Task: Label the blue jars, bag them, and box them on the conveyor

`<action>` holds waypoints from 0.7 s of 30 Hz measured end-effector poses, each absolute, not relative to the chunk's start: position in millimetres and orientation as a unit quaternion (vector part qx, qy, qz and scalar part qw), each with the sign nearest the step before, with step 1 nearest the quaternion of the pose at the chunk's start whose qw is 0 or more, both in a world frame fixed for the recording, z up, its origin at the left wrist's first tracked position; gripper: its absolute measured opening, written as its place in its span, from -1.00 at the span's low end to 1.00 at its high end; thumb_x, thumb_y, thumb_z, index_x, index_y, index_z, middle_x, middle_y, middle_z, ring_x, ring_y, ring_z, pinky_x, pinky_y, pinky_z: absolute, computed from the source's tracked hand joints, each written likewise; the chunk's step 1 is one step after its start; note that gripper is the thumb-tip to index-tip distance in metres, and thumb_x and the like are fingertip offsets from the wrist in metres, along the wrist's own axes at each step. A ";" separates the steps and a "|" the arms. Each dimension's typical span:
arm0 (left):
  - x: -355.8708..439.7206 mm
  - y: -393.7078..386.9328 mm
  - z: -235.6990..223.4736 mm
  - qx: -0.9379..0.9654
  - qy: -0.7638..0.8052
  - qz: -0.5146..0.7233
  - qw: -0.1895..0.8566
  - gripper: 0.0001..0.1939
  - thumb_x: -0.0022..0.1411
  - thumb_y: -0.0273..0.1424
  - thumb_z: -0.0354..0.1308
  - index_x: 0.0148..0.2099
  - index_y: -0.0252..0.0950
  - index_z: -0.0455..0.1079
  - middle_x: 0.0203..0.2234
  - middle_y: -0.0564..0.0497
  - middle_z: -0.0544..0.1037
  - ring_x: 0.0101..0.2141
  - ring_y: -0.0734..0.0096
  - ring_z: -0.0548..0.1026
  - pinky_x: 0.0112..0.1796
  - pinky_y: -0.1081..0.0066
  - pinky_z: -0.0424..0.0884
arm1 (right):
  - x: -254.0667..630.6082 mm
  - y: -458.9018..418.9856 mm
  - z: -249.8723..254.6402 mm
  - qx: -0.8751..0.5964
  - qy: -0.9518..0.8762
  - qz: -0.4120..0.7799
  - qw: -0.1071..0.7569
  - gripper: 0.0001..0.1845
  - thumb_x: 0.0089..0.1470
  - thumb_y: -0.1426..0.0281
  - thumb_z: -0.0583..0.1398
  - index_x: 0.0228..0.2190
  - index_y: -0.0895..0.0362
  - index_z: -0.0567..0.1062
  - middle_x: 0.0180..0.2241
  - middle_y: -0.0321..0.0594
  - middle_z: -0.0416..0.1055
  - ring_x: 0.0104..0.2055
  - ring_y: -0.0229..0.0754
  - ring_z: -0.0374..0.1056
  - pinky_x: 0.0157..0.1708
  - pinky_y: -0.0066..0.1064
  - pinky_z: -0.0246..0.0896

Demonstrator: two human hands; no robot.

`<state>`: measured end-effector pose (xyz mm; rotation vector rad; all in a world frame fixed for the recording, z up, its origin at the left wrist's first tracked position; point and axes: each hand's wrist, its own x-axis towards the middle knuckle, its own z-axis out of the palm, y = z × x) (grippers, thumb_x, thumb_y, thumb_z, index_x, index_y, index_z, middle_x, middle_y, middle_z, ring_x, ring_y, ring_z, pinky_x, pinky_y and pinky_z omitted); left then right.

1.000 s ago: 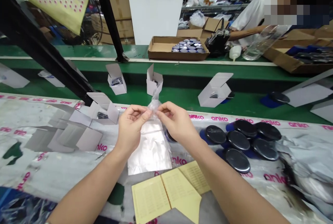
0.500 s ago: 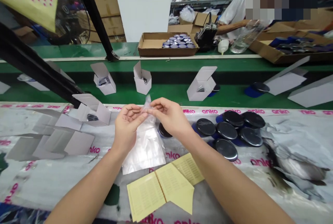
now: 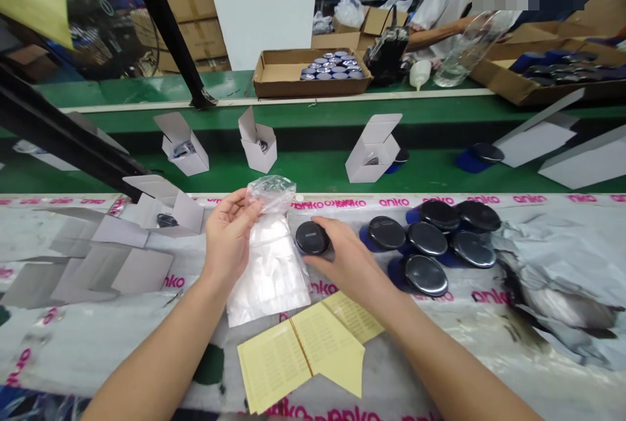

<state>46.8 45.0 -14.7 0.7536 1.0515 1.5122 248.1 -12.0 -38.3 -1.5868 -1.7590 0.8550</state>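
Note:
My left hand [image 3: 227,238] pinches the opened mouth of a clear plastic bag [image 3: 270,258] and holds it up over the table. The bag's lower part lies flat on a stack of more bags. My right hand [image 3: 345,261] grips a round black disc [image 3: 312,238] just right of the bag, fingers curled round its edge. Several more black discs [image 3: 430,245] with blue undersides lie in a cluster further right. Yellow printed leaflets [image 3: 306,349] sit near the table's front edge between my forearms.
Folded and open white cartons [image 3: 161,209] lie at the left. A green conveyor belt [image 3: 313,173] behind carries open white boxes [image 3: 372,147]. Beyond it stand a cardboard tray of tins [image 3: 313,72] and a seated person's arm [image 3: 440,30]. A black frame strut [image 3: 63,141] crosses the left.
Both hands were pinching the bag's top together. My right hand has let go, dropped to the table and taken hold of a black disc; the left hand keeps the bag's mouth open.

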 end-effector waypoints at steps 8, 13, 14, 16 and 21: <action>46.8 36.4 -21.6 0.444 0.453 0.622 0.459 -0.84 0.08 -0.33 0.48 -0.26 -0.20 0.63 -0.34 0.04 0.62 -0.26 0.43 0.55 -0.14 0.41 0.46 | 255.9 -15.6 19.1 -0.487 -0.574 0.504 0.423 -0.01 -0.04 0.40 0.39 0.37 -0.05 0.17 0.11 -0.07 0.41 0.03 -0.06 0.49 -0.05 -0.20 0.54; 45.3 28.5 -15.6 0.602 0.411 0.558 0.397 -0.92 0.24 -0.40 0.35 -0.21 -0.13 0.66 -0.29 0.00 0.62 -0.20 0.34 0.54 -0.15 0.37 0.45 | 253.2 7.2 27.5 -0.487 -0.548 0.577 0.361 0.26 -0.25 0.36 0.51 0.41 -0.06 0.08 -0.06 -0.18 0.51 -0.13 -0.08 0.53 -0.17 -0.19 0.54; 44.5 28.0 -13.9 0.625 0.398 0.542 0.397 -0.90 0.26 -0.40 0.33 -0.20 -0.12 0.66 -0.29 0.00 0.62 -0.20 0.33 0.54 -0.16 0.36 0.45 | 252.8 12.2 25.1 -0.484 -0.545 0.589 0.350 0.13 -0.23 0.34 0.51 0.34 -0.05 0.23 -0.05 -0.18 0.52 -0.13 -0.07 0.53 -0.15 -0.17 0.54; 42.6 28.0 -11.5 0.659 0.379 0.511 0.400 -0.85 0.30 -0.40 0.28 -0.16 -0.09 0.67 -0.30 -0.02 0.62 -0.22 0.32 0.55 -0.18 0.35 0.46 | 252.3 18.7 20.1 -0.474 -0.545 0.606 0.334 -0.24 -0.20 0.31 0.49 0.09 0.01 0.50 -0.07 -0.18 0.56 -0.12 -0.06 0.53 -0.09 -0.13 0.51; 42.2 28.1 -14.2 0.705 0.356 0.504 0.349 -0.78 0.33 -0.43 0.25 -0.08 -0.05 0.66 -0.31 -0.01 0.62 -0.26 0.34 0.55 -0.23 0.35 0.47 | 247.9 14.1 11.3 -0.555 -0.482 0.550 0.397 -0.54 -0.22 0.18 0.49 -0.30 0.08 0.49 -0.20 -0.17 0.59 -0.19 -0.05 0.53 -0.27 -0.22 0.46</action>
